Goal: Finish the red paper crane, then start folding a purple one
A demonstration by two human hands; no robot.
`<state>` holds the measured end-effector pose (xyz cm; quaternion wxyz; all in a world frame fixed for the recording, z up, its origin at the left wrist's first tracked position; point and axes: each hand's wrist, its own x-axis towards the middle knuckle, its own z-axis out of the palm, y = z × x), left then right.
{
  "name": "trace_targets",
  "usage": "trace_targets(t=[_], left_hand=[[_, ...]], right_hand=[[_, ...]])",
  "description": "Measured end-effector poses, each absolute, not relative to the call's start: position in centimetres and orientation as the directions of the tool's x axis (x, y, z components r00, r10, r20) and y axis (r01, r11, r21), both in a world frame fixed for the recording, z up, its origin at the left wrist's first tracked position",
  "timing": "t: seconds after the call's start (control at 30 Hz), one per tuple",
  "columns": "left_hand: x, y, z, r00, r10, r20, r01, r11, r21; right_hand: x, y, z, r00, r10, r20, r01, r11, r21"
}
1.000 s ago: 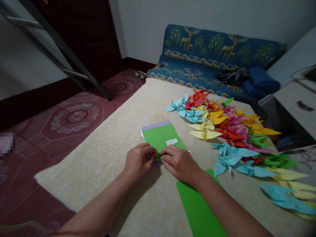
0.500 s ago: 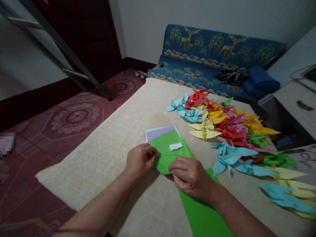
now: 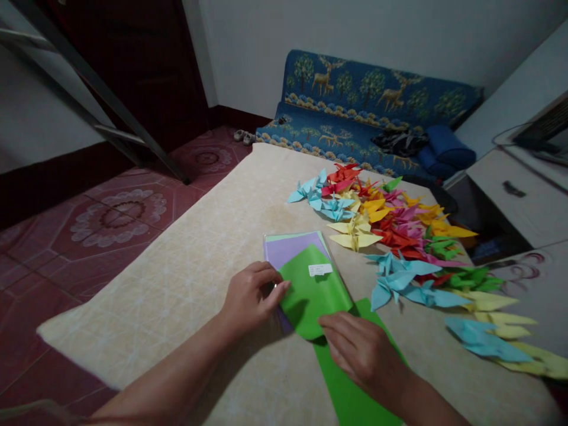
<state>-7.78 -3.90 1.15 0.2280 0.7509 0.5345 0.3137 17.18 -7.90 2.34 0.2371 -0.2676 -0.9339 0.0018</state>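
A clear plastic packet of coloured paper (image 3: 290, 248) lies on the beige table (image 3: 195, 272), a purple sheet showing at its far end. My left hand (image 3: 252, 297) pinches the packet's near edge and holds it down. My right hand (image 3: 361, 350) grips a green sheet (image 3: 313, 290) that is drawn halfway out of the packet toward me. A second green sheet (image 3: 350, 390) lies flat under my right wrist.
Several folded paper cranes (image 3: 390, 236) in blue, red, yellow, green and pink spread across the table's right side. A blue patterned sofa (image 3: 368, 112) stands behind the table. White cabinets (image 3: 519, 189) are at the right; red tiled floor and a metal ladder (image 3: 110, 100) at the left.
My right hand has pulled the green sheet out of the packet toward me, uncovering the purple sheet. My left hand stayed on the packet's edge. The view shifted slightly.
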Motion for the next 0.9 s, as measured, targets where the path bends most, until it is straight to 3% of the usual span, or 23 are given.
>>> trace_targets(t=[0.17,0.3,0.5,0.73,0.9], left_hand=[[-7.3,1.9,1.7,0.172,0.942,0.289,0.767,-0.312,0.56],[-5.8,7.3,1.8,0.243,0.965,0.099,0.873,-0.262,0.412],[-5.1,8.8,1.3,0.255,0.966,0.031,0.885,-0.246,0.395],[-11.0,7.5,0.4,-0.084,0.989,0.123,0.93,0.034,0.367],[-16.8,6.9,0.7,-0.288,0.939,0.188,0.916,0.212,0.341]], right_hand=[[17.1,-8.0,1.6,-0.748,0.528,0.403,0.513,0.844,-0.155],[16.9,-8.1,1.2,-0.748,0.53,0.4,0.503,0.846,-0.18],[17.3,-8.1,1.2,-0.735,0.551,0.396,0.505,0.834,-0.222],[17.6,-9.9,1.3,-0.786,0.455,0.419,0.38,0.889,-0.255],[20.0,-11.4,2.5,-0.744,0.496,0.447,0.446,0.867,-0.221]])
